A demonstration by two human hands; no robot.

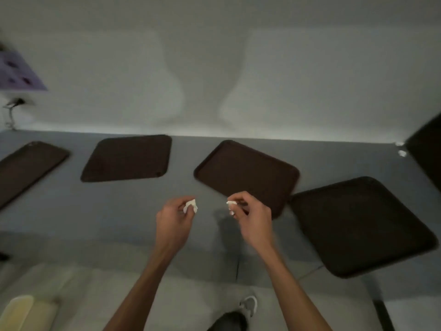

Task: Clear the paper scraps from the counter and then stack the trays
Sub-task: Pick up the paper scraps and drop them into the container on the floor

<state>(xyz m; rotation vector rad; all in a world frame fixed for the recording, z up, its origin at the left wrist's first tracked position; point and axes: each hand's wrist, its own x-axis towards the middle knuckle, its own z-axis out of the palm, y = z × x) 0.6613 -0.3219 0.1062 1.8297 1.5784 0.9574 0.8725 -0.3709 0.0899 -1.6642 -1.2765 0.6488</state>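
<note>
— How many trays do I have out here?

— Four dark brown rectangular plastic trays lie fully on the grey surface (119, 211): one at the far left (26, 168), one left of middle (128, 158), one right of middle (245, 173) and one at the near right (358, 225). A fifth dark shape (427, 151) at the right edge may be another; I cannot tell.

— And the paper scraps?

— Four small white crumpled paper scraps: one in my left hand (174, 223), the scrap (191, 206) at its fingertips, one (231, 206) in my right hand (253, 220), and two lying by the far right edge (399, 144) (402, 153).

— Hands?

— Two, both mine.
</note>
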